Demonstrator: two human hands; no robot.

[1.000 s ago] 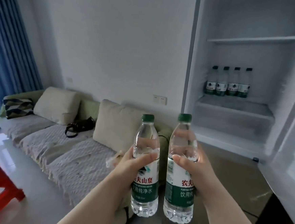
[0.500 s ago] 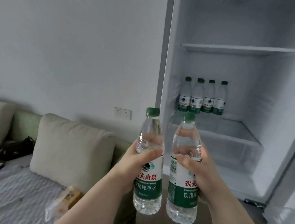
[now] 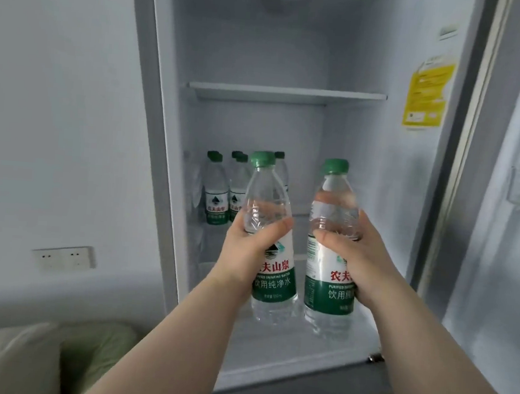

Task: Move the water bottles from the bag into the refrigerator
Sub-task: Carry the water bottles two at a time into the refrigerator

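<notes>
I hold two clear water bottles with green caps and green-white labels, upright, in front of the open refrigerator (image 3: 159,157). My left hand (image 3: 248,248) grips the left bottle (image 3: 269,197) around its middle. My right hand (image 3: 351,250) grips the right bottle (image 3: 335,196) the same way. Both bottles are at the refrigerator's opening, in front of the middle compartment. Several identical bottles (image 3: 217,190) stand in a row at the back left of the middle shelf, partly hidden behind the left bottle. The bag is out of view.
A white upper shelf (image 3: 285,93) spans the refrigerator above the bottles. The open door (image 3: 506,216) with a door bin stands at the right; a yellow sticker (image 3: 427,95) is on the inner right wall. A wall socket (image 3: 64,256) and sofa cushions (image 3: 21,361) are at the left.
I have moved closer to the refrigerator and turned right; the sofa has slid mostly out of view. Both bottles have risen and advanced toward the middle shelf, still held.
</notes>
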